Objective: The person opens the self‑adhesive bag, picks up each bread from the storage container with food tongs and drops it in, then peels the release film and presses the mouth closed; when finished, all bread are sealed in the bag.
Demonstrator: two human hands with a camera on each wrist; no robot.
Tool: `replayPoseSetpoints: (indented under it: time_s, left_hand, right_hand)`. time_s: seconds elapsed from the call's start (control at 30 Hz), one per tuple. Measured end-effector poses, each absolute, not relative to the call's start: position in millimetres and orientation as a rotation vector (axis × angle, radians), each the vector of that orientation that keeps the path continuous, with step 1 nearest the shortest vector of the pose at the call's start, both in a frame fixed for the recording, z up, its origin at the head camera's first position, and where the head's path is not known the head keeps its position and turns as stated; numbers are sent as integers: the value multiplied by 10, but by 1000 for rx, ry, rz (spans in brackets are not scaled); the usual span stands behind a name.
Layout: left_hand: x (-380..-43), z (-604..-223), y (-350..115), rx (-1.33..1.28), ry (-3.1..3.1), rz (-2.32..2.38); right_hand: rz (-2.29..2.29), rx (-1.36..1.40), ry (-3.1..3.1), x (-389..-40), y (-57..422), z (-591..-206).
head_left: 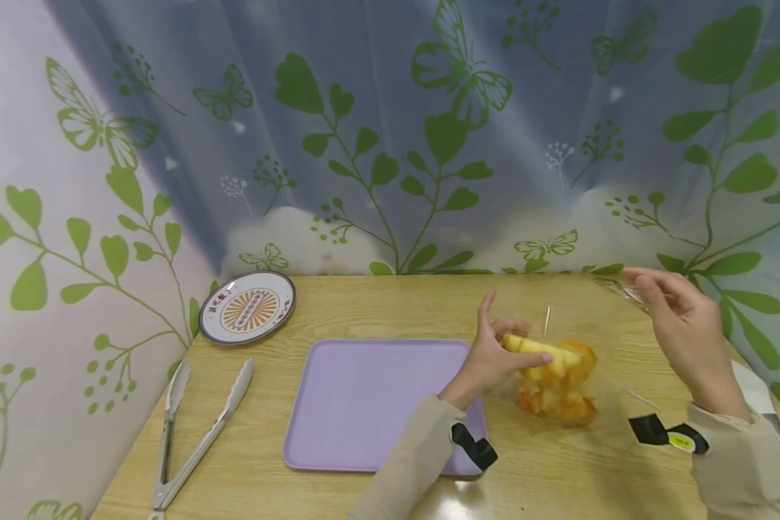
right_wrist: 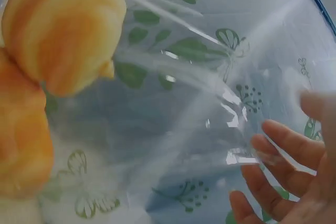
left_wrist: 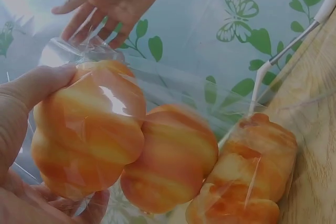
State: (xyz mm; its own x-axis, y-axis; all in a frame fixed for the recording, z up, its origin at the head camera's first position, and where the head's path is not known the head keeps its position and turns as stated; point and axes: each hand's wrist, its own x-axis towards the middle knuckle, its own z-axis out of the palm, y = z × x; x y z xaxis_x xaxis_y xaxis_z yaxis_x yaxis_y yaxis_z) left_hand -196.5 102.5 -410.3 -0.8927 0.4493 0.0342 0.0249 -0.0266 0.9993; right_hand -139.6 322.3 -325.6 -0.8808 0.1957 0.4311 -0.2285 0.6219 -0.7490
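Observation:
My left hand (head_left: 490,357) grips an orange-yellow bread roll (left_wrist: 86,129) through a clear plastic bag (right_wrist: 173,103), thumb on one side and fingers on the other. Two more rolls show beside it in the bag: a middle roll (left_wrist: 168,156) and a browner roll (left_wrist: 247,177). To the right, my right hand (head_left: 682,332) is raised at the bag's loose end. Its fingers (right_wrist: 286,174) are spread and relaxed, the fingertips right at the crinkled plastic, with the thumb well apart from them.
A lilac tray (head_left: 364,404) lies left of the bag on the wooden table (head_left: 390,303). Opened metal tongs (head_left: 198,448) rest at the left, below a patterned plate (head_left: 247,307). Past the right forearm lies a white-bladed utensil (head_left: 752,390). Printed curtain (head_left: 377,108) hangs behind.

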Motion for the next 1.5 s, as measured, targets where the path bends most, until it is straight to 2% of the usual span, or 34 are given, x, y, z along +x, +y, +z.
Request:
replayPoseSetpoints:
  time_s: [0.33, 0.67, 1.0, 1.23, 1.5]
  left_hand:
    - [-1985, -4095, 1004, 481, 1961, 1982]
    - [-1995, -4071, 954, 589, 1926, 1900]
    - [-1990, -4094, 948, 514, 1942, 1934]
    - [-1998, -4098, 941, 507, 1934, 1931]
    - [-1982, -4080, 933, 544, 1931, 1904]
  right_hand:
    - [765, 243, -2238, -1437, 3279, -3374]
    - [907, -54, -2441, -1365, 3381, -3233]
    - [1171, -45, -2284, -1376, 3390, -3268]
    - [932, 90, -2252, -1386, 3357, -3319]
    - [1131, -163, -2208, -1409, 3366, -3246]
